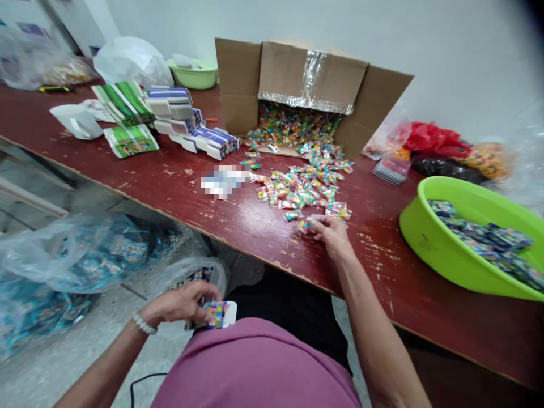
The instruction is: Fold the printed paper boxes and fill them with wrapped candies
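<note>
In my left hand (pixel 187 303), low over my lap, is a small printed carton (pixel 217 314) with its white end flap sticking out to the right. My right hand (pixel 331 235) reaches onto the table and pinches a small clear candy packet (pixel 305 225) at the near edge of a spread of similar packets (pixel 297 190). Those packets, filled with colourful pieces, spill from a cardboard box (pixel 238 85) lying open on its side toward me. Whether the carton in my left hand holds anything is hidden.
Bundled flat cartons in green (pixel 131 140) and purple (pixel 215 141) lie left of the box, beside a white mug (pixel 79 120). A lime basin (pixel 463 260) of dark packs stands right. Plastic bags (pixel 76 255) sit on the floor at left. The table's front edge (pixel 170 215) runs before me.
</note>
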Action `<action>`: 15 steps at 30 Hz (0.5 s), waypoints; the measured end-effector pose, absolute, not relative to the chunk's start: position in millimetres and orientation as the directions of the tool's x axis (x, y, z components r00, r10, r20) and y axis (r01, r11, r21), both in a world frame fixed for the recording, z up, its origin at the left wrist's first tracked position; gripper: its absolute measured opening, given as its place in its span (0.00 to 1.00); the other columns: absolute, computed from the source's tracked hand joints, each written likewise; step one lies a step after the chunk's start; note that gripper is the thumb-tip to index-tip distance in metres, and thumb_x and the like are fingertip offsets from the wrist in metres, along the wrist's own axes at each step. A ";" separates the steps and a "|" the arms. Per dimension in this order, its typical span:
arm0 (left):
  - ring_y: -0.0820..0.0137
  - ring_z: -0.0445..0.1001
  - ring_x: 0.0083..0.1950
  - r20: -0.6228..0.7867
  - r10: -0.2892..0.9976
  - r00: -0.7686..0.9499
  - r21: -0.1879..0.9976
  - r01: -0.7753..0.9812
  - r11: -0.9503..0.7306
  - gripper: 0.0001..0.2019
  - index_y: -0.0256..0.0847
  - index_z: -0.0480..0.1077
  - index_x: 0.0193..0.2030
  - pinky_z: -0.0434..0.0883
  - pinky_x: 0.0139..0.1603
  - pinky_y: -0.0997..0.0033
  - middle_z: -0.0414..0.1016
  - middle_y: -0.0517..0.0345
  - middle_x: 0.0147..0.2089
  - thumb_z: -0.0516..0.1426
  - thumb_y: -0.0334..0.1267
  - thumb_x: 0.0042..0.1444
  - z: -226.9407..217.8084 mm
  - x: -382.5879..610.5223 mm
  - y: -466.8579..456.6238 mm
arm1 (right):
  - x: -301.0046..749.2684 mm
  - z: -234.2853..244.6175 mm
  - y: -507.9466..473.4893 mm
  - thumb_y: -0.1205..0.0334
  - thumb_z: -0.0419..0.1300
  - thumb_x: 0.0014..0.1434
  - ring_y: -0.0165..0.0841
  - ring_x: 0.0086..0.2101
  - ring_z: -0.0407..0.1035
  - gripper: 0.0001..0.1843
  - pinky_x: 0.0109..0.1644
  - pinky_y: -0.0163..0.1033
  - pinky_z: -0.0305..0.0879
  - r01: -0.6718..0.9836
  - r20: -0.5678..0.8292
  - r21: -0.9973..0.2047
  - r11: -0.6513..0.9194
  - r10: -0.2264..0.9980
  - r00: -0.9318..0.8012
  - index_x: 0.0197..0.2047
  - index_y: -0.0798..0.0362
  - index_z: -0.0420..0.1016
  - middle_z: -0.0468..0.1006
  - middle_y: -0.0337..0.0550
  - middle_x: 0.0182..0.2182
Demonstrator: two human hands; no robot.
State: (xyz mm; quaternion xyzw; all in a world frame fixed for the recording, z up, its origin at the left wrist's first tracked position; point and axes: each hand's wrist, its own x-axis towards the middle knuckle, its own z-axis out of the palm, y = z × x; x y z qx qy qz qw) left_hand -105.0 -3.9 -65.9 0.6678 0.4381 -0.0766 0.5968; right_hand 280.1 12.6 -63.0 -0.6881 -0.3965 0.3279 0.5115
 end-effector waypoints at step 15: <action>0.67 0.75 0.39 -0.342 0.583 0.737 0.896 0.070 0.438 0.25 0.41 0.61 0.60 0.67 0.39 0.71 0.78 0.52 0.40 0.59 0.42 0.57 -33.2 -28.3 -26.0 | 176.1 -22.5 -53.2 0.51 0.69 0.52 0.28 0.24 0.70 0.14 0.28 0.33 0.68 -0.065 -0.029 -0.998 -0.010 0.950 0.310 0.33 0.53 0.78 0.79 0.38 0.26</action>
